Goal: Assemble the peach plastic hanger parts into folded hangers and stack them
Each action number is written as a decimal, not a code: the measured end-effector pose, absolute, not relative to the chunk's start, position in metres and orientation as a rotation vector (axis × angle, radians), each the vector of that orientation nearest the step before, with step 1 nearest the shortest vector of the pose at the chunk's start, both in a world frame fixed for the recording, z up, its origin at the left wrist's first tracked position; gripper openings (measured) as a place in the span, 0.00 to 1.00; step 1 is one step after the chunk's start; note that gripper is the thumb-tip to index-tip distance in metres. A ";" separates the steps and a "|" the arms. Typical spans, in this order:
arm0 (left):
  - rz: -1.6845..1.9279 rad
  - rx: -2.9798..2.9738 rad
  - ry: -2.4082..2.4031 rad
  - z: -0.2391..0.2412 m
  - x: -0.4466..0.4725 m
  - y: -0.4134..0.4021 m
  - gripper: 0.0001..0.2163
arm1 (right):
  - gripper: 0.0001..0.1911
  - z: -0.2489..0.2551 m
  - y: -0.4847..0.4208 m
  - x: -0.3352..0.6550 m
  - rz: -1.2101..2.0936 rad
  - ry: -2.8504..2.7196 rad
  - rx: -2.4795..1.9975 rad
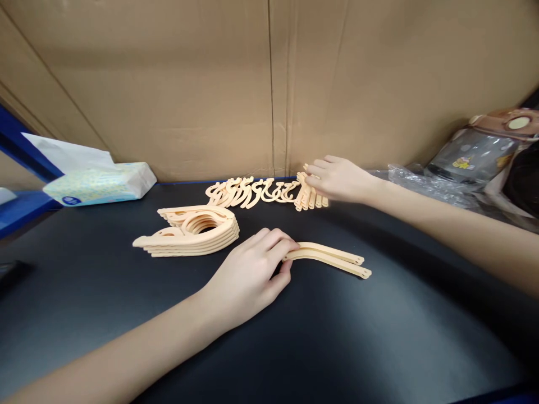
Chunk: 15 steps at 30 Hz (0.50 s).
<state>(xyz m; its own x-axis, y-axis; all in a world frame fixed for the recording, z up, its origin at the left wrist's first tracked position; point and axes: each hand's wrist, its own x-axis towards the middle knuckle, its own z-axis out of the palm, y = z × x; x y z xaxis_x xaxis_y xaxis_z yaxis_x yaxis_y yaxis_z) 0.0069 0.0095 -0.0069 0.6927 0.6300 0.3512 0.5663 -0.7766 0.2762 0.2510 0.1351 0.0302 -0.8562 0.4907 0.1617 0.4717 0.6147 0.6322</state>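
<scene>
My left hand [252, 272] is pinching the near ends of two curved strips [337, 264], fingers almost closed, to the right of the folded stack [197, 244]. Farther away than this stack, also rightward, my right hand [337, 178] is reaching over a strip pile [311, 198]; whether it is gripping any, I cannot tell.

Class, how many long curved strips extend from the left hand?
2: the farther strip and the nearer strip, both reaching rightward from the left hand; others could be hidden underneath.
</scene>
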 end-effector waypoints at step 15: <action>0.651 2.769 0.981 -0.007 0.007 0.009 0.11 | 0.11 0.014 0.124 0.264 1.007 2.838 0.996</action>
